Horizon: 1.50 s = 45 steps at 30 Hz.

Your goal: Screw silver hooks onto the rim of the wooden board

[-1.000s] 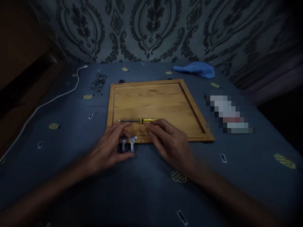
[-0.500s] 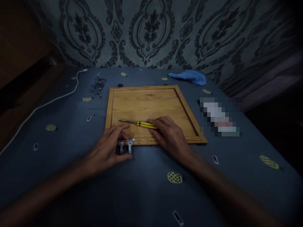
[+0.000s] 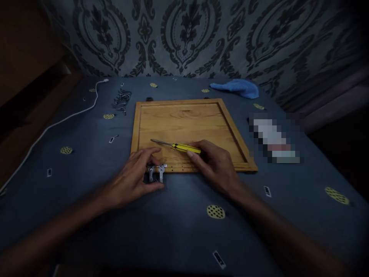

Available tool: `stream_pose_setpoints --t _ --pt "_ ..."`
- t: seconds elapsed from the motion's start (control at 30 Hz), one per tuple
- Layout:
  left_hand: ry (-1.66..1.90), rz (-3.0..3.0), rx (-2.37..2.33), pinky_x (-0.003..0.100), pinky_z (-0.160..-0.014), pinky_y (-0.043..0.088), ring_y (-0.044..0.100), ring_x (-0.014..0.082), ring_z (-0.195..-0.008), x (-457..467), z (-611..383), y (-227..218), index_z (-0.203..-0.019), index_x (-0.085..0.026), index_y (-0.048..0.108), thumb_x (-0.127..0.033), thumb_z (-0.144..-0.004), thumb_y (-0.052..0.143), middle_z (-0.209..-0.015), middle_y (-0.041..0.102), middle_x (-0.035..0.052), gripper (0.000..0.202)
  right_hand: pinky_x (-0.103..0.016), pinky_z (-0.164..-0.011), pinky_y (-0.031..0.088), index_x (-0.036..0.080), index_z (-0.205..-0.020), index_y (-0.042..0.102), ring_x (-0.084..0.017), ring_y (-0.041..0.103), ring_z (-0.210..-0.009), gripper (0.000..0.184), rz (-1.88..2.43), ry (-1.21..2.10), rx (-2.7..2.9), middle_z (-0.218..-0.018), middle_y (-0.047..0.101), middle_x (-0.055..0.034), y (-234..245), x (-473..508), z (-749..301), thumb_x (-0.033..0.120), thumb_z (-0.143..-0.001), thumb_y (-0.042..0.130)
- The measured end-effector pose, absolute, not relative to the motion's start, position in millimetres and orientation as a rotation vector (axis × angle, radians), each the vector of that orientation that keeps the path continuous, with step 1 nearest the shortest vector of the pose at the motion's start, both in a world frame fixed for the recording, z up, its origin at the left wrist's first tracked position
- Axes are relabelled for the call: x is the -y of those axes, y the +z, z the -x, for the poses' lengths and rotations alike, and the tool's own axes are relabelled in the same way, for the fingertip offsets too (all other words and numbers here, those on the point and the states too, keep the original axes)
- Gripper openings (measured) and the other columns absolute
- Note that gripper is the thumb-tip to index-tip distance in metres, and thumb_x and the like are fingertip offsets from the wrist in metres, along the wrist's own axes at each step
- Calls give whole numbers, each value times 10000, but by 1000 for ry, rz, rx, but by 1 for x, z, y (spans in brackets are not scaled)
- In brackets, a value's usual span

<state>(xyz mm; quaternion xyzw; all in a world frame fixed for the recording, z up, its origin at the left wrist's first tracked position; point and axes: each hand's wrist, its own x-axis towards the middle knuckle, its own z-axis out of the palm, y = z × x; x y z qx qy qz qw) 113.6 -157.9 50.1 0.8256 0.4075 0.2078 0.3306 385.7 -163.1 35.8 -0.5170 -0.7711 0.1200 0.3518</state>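
Note:
A wooden cabinet door [image 3: 181,123] with a raised frame lies flat in front of me, small dark holes along its near edge. At the left part of that edge, my left hand [image 3: 137,173] has thumb and fingers around a metal hinge [image 3: 161,173], which sits against the frame. My right hand [image 3: 215,161] grips the yellow handle of a screwdriver [image 3: 184,147]. The screwdriver's shaft points left over the panel, with its tip a little above my left fingertips in the picture.
Several metal pieces [image 3: 122,99] lie in a heap beyond the door's left side. A white cable [image 3: 60,124] runs along the left. To the right are a blue cloth [image 3: 238,88] and a pixelated item [image 3: 272,138]. Patterned blue fabric [image 3: 178,227] covers the surface.
The whole view has shifted slightly. My right hand has drawn the screwdriver a little to the right, and its thumb now lies on the handle. My left hand stays at the hinge.

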Motion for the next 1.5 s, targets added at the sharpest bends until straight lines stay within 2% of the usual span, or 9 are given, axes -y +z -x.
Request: stream_pose_setpoints --t 0.17,0.3,0.4,0.6,0.77,0.87,0.93,1.1,1.5 --pt "538 -2156 -1049 551 -1080 493 654 311 -1179 158 -115 52 -1459 -304 388 -343 -846 826 -1156 713 46 755 -266 -581 501 216 -972 706 -152 648 -675 176 1284 586 1558 -829 724 -13 42 164 -380 392 -964 699" --pt "517 -2128 -1073 530 -1073 499 653 303 -1176 159 -115 54 -1442 -289 402 -303 -831 832 -1173 707 45 747 -269 -565 466 224 -932 693 -130 567 -598 207 1239 550 1408 -714 630 20 50 166 -380 428 -957 713" --pt "513 -2117 -1063 531 -1082 490 651 302 -1178 159 -115 54 -1433 -273 404 -293 -824 836 -1172 710 47 748 -261 -558 456 232 -950 678 -117 545 -575 208 1223 543 1421 -707 603 29 60 169 -379 437 -985 681" --pt "523 -2117 -1070 544 -1071 494 651 319 -1201 159 -116 55 -1445 -273 405 -301 -833 826 -1183 711 60 743 -262 -587 486 222 -919 657 -130 619 -669 160 1130 496 1692 -837 672 -15 84 165 -363 362 -995 662" --pt "519 -2121 -1076 547 -1082 491 650 324 -1198 159 -116 55 -1436 -272 406 -337 -833 833 -1178 706 57 742 -278 -611 471 207 -884 624 -140 600 -683 200 1065 522 1855 -768 630 -5 84 158 -346 361 -1008 651" --pt "537 -2124 -1073 542 -1074 498 648 326 -1199 159 -116 54 -1443 -279 405 -343 -843 823 -1180 700 62 734 -282 -631 501 203 -905 637 -138 620 -691 163 1050 518 1794 -796 642 -8 75 163 -342 320 -1017 633" --pt "537 -2128 -1064 538 -1073 500 645 324 -1201 159 -116 54 -1446 -286 405 -343 -846 820 -1182 698 62 732 -278 -629 537 213 -959 644 -132 650 -684 162 1049 566 1644 -828 656 -3 70 167 -341 352 -1036 614" --pt "537 -2127 -1067 533 -1073 497 650 315 -1186 159 -116 53 -1440 -287 411 -327 -837 824 -1165 703 46 733 -250 -544 558 219 -978 635 -112 681 -601 323 1022 712 1342 -822 666 17 67 170 -341 541 -1004 641" --pt "528 -2113 -1081 537 -1083 489 648 316 -1197 159 -117 54 -1426 -277 424 -314 -824 824 -1170 705 52 724 -261 -602 605 222 -1000 625 -126 711 -629 302 1047 719 1472 -790 676 17 65 173 -340 523 -1023 618"
